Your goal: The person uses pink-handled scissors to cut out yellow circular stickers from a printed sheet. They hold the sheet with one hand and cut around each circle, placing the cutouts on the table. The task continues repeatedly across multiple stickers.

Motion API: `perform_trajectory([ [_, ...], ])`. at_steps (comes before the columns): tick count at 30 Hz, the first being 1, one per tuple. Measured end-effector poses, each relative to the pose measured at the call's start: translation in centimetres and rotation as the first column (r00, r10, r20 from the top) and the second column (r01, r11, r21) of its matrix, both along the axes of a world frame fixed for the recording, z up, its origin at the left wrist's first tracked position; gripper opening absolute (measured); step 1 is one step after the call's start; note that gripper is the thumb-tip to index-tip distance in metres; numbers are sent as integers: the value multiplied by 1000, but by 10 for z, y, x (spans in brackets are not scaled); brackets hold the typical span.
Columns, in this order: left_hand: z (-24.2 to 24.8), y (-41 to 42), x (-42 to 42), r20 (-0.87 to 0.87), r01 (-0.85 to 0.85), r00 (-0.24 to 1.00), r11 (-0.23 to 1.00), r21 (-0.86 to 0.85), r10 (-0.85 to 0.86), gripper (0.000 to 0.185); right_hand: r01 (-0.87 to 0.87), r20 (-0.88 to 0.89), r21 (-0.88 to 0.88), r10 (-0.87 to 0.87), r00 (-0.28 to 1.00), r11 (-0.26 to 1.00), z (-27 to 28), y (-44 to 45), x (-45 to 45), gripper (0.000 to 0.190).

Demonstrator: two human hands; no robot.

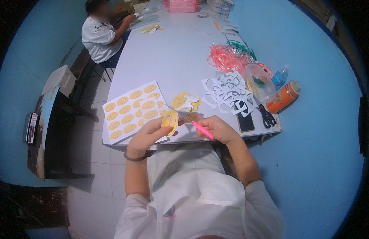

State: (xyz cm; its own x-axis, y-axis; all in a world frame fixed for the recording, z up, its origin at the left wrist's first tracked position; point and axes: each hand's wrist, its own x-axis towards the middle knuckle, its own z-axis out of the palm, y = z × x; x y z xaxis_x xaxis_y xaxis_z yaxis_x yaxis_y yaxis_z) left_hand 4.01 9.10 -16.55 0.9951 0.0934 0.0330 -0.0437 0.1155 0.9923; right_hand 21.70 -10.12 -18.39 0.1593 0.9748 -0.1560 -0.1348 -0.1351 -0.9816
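Between the thumb and fingers of my left hand [147, 131] is a yellow oval paper label [170, 122] bearing print. My right hand [220, 128] grips pink-handled scissors [204, 131]. Their blades point up and left, just right of the oval. Another printed paper piece [193, 115] shows behind the blades; what holds it is hidden. Printed sheets [118, 118] with rows of yellow ovals lie to the left, a smaller strip [149, 109] on top. Beyond my hands is a small pile of cut ovals [181, 100]. White paper offcuts [226, 89] with oval holes are heaped to the right.
On the table's [160, 59] right side are a smartphone [246, 122], black-handled scissors [266, 117], an orange canister [283, 98], a clear plastic tub [259, 85], a bottle [280, 77] and pink ribbon [226, 58]. Another person [98, 38] sits at the far left, handling labels.
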Motion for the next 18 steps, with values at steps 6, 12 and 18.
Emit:
perform_trajectory([
  [6, -3, 17, -6, -53, 24, 998, 999, 43, -22, 36, 53, 181, -70, -39, 983, 996, 5, -15, 17, 13],
  [12, -13, 7, 3, -117, 51, 992, 994, 92, -41, 35, 474, 45, 166, -487, 872, 865, -2, -16, 5, 9],
  [18, -21, 7, 40, -120, -67, 988, 976, 207, 93, 33, 339, 225, 157, -367, 903, 928, -29, -22, -9, 15],
])
